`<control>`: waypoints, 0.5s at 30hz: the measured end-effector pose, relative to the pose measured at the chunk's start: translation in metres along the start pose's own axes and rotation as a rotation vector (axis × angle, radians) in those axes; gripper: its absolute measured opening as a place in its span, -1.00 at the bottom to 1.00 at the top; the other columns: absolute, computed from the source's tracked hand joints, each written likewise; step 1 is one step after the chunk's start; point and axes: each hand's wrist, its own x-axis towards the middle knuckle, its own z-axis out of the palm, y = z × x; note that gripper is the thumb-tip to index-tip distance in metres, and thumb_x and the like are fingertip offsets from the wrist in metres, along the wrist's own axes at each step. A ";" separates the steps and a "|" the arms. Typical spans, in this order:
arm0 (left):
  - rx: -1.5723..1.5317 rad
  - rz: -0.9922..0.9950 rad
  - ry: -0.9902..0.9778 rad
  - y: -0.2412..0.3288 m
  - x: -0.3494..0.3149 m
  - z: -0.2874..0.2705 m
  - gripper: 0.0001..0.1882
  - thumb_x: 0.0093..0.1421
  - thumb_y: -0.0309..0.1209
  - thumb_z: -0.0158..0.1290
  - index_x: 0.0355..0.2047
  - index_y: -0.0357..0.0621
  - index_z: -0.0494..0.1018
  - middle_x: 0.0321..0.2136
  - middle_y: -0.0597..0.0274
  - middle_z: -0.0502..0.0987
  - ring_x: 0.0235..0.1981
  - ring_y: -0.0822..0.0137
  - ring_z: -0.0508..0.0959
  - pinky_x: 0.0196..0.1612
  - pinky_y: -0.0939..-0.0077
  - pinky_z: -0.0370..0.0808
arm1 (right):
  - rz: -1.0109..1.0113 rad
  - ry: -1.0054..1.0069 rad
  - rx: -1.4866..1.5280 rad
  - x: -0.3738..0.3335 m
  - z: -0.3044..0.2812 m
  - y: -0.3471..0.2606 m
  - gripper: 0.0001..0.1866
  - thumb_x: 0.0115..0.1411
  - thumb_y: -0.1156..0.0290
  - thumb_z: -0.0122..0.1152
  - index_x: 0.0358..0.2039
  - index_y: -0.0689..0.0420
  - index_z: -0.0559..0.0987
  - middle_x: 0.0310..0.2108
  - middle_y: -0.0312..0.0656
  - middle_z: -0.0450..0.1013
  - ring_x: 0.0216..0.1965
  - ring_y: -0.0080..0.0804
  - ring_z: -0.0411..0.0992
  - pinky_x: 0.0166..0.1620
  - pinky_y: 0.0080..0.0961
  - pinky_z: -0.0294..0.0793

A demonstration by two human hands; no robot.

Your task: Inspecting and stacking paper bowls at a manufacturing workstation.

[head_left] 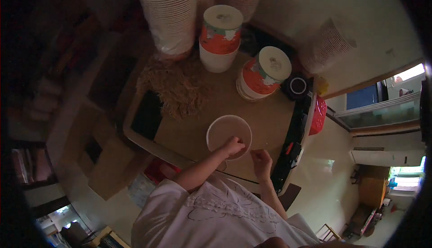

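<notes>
A round white paper tub [219, 128] stands mouth up on the brown board near the table's front edge. My left hand [234, 146] reaches over its rim, fingers curled together inside it near the right wall. What those fingers hold, if anything, is hidden. Just right of the tub, apart from its rim, is my right hand [262, 161], its fingers drawn into a pinch. Anything in that pinch is too small to make out. Beyond the tub lies a loose heap of brown stringy fibre [177, 90].
Two tub stacks topped by upturned orange-printed tubs [220, 38] [266, 70] stand farther back. Tall wrapped tub stacks [173, 16] rise behind them. At the right edge sit a black round device [297, 86], a red basket [318, 115] and a red-and-black tool [292, 151]. Cardboard [108, 167] lies left.
</notes>
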 end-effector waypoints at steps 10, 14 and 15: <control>-0.379 -0.090 -0.055 -0.010 0.002 -0.006 -0.78 0.01 -0.31 -0.07 -0.47 -0.20 0.47 -0.66 0.33 0.43 -0.64 0.47 0.39 -0.57 0.55 0.31 | -0.167 -0.065 0.030 0.005 0.005 -0.013 -0.96 -0.05 0.56 0.14 -0.51 0.21 0.49 -0.52 -0.22 0.38 -0.47 -0.49 0.36 -0.40 -0.64 0.32; -0.295 -0.081 0.063 -0.012 0.000 -0.006 -0.73 0.08 -0.28 -0.11 -0.57 -0.18 0.48 -0.75 0.38 0.37 -0.73 0.51 0.33 -0.67 0.59 0.25 | -0.259 -0.048 -0.099 0.008 0.015 -0.010 -0.94 -0.07 0.56 0.15 -0.51 0.19 0.50 -0.53 -0.21 0.37 -0.49 -0.46 0.36 -0.41 -0.61 0.33; -0.296 -0.081 0.066 -0.015 0.002 -0.006 -0.73 0.08 -0.28 -0.11 -0.57 -0.18 0.48 -0.75 0.38 0.37 -0.73 0.51 0.33 -0.67 0.59 0.25 | -0.216 -0.075 -0.100 0.007 0.017 -0.007 -0.93 -0.08 0.56 0.16 -0.50 0.18 0.50 -0.54 -0.20 0.36 -0.49 -0.45 0.36 -0.42 -0.61 0.34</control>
